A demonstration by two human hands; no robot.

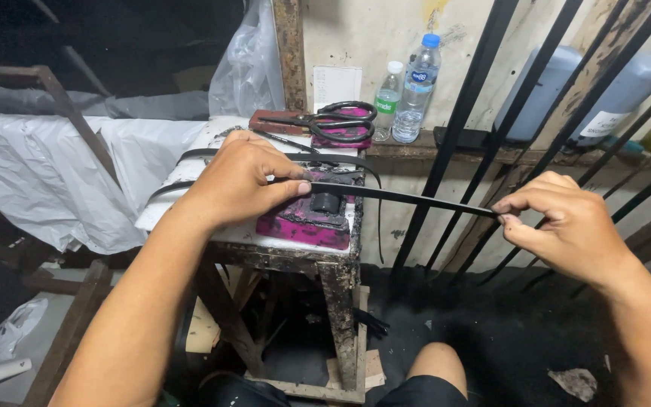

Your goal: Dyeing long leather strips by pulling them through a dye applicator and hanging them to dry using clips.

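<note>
Worn stool top (288, 249); clear water bottles (416, 79) behind; hands' grip on black strap (408, 197).

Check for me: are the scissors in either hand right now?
No, the scissors lie on the bench behind the left hand, while the right hand pinches the black strip.
</note>
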